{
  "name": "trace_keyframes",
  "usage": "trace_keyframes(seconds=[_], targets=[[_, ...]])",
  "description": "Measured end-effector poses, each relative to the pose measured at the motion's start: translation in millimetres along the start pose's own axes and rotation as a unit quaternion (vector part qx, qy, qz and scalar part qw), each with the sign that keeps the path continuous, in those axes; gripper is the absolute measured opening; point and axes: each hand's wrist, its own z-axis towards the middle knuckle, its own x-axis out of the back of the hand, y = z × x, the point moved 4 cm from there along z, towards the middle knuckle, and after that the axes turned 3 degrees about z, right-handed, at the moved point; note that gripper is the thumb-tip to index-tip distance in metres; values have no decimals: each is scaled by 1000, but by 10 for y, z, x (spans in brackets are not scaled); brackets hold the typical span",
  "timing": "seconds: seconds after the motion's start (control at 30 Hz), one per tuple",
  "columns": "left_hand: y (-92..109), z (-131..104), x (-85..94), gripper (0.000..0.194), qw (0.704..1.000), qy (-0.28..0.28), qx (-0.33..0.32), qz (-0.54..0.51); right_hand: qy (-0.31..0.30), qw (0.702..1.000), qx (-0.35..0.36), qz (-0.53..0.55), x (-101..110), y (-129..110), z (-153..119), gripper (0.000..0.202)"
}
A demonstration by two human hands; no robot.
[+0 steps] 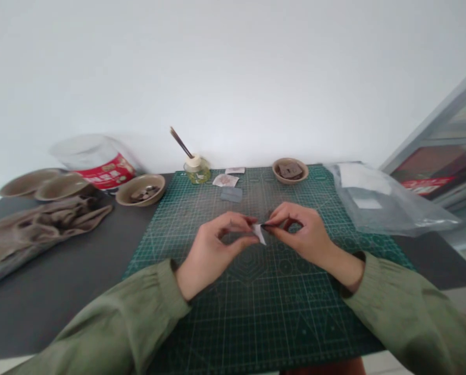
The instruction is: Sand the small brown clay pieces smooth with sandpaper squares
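Head view: my left hand [213,251] pinches a small white slip [260,235]; my right hand's fingers pinch a tiny dark piece [265,227] right at it. Both above the green cutting mat [256,312], near side of the bowl [290,179]. Looks like fine two-handed handling; probably calls for light, steady grip.

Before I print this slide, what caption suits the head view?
Two hands hold a small white piece above a green cutting mat.

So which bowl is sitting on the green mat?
The far-right bowl, with brown pieces inside, is on the green mat. The other three bowls are left of the mat, on the dark table.
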Motion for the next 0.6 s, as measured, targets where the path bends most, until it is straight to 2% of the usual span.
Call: trace_keyframes(seconds=[0.1, 0.37, 0.53, 0.6], targets=[[-43, 50, -73, 28, 999, -16, 27, -26, -30, 999, -22, 7, -16, 5, -10, 6], [-23, 225, -80, 20, 994, -82, 66, 15, -46, 996, -80, 20, -11, 15, -3, 23], [6, 306, -79, 28, 989, -124, 71, 32, -28, 994, -102, -12, 57, 22, 100, 21], [2, 361, -48, 32, 988, -130, 67, 45, -41, 991, -124, -21, 88, 18, 193, 23]])
